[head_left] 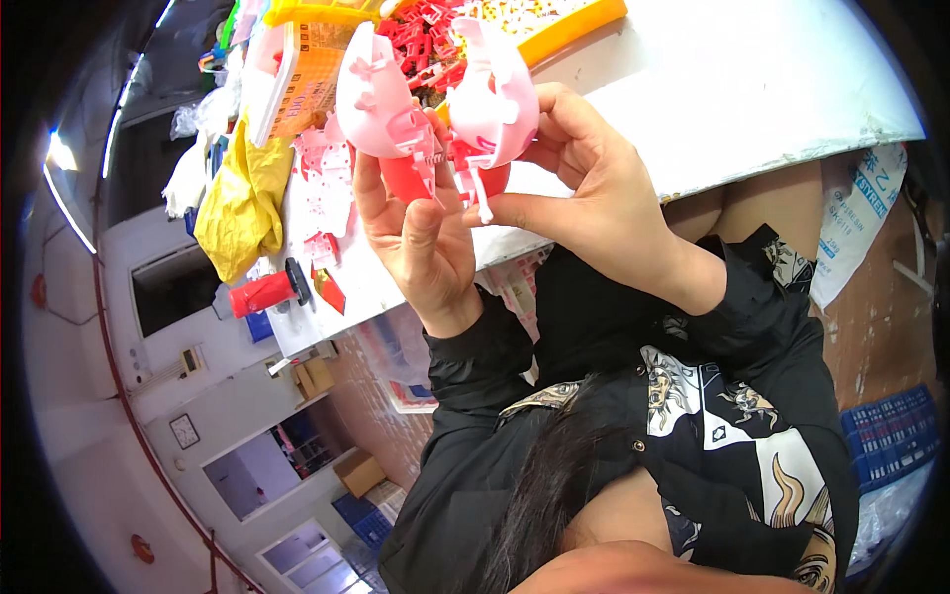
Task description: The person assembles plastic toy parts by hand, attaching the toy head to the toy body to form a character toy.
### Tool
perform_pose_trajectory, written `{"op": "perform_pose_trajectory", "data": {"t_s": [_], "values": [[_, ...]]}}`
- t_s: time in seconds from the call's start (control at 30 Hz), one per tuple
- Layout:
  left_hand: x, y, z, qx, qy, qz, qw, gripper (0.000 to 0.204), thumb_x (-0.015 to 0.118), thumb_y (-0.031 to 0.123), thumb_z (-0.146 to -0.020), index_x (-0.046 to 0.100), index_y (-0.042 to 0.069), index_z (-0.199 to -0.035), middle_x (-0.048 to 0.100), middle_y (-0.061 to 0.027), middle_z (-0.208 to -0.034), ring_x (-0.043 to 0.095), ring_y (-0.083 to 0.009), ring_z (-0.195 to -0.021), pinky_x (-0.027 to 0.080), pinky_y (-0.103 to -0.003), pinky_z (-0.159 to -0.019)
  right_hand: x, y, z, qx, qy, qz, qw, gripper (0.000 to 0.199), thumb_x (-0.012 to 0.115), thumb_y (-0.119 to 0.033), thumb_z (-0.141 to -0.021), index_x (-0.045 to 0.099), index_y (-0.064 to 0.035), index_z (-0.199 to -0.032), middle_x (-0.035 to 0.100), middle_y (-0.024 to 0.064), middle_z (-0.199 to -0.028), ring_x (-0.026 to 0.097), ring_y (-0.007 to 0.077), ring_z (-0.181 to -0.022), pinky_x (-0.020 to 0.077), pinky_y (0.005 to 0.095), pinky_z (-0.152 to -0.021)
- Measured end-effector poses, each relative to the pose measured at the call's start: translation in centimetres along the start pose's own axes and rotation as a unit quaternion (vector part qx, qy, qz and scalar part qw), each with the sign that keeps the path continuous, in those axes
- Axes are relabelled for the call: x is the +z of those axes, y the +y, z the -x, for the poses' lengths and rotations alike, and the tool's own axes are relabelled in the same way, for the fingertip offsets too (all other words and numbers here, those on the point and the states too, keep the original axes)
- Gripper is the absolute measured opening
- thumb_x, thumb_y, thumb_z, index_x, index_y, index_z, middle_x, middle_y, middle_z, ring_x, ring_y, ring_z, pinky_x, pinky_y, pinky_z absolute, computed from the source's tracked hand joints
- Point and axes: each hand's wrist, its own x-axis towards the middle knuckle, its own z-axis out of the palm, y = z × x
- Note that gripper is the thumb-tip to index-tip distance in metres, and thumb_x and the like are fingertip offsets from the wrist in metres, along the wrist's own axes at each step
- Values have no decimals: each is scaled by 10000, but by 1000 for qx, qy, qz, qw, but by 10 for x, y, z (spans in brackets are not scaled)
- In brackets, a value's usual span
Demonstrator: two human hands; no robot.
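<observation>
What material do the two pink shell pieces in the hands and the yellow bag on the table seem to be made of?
Left pink shell and right pink shell: probably moulded hard plastic, smooth and slightly glossy, with small formed pegs and tabs inside. Yellow bag: probably thin plastic film, since it lies crumpled in soft shiny folds.

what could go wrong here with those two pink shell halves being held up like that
1. The left hand and right hand hold the pink shell halves over the white table's near edge; a slip could send a half to the floor.
2. Thin white and red inner parts stick out between the halves; pressing the shells together misaligned might bend or snap them.
3. A fingertip might get pinched in the seam.
</observation>
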Motion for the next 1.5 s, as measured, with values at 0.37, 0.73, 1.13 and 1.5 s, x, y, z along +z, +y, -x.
{"op": "perform_pose_trajectory", "data": {"t_s": [0.37, 0.73, 1.13, 1.5], "values": [[-4, -2, -2, -16, 10, 38, 999, 698, 724, 140, -789, 365, 47, -1380, 401, -210, -1390, 411, -351, -1283, 314, -454, -1095, -3, -10, -3, 30, -28, -5, 999, 522, 704, 72, -741, 450, -6, -1191, 565, 64, -1130, 556, 145, -1076, 436, 311, -979], [0, 0, 1, 8, -23, 49, 999, 689, 720, 125, -793, 368, 41, -1379, 441, -179, -1370, 425, -338, -1277, 288, -454, -1105, -11, -18, -5, 176, -57, -182, 966, 633, 708, 28, -767, 382, 29, -1310, 521, 124, -1232, 531, 180, -1136, 470, 297, -935], [-1, 1, 8, -4, -21, 71, 997, 660, 710, 109, -803, 382, 48, -1373, 445, -158, -1372, 447, -286, -1264, 327, -425, -1087, -6, -13, -1, 123, -27, -183, 975, 560, 678, 49, -788, 414, -2, -1279, 559, 100, -1173, 552, 180, -1094, 495, 332, -929], [2, -4, 9, 15, 6, 26, 1000, 677, 734, 100, -776, 396, 44, -1360, 463, -170, -1349, 436, -321, -1266, 295, -444, -1107, -1, -8, 2, 71, -5, -75, 995, 513, 724, 10, -748, 481, -12, -1200, 581, 77, -1110, 567, 156, -1057, 436, 308, -969]]}}
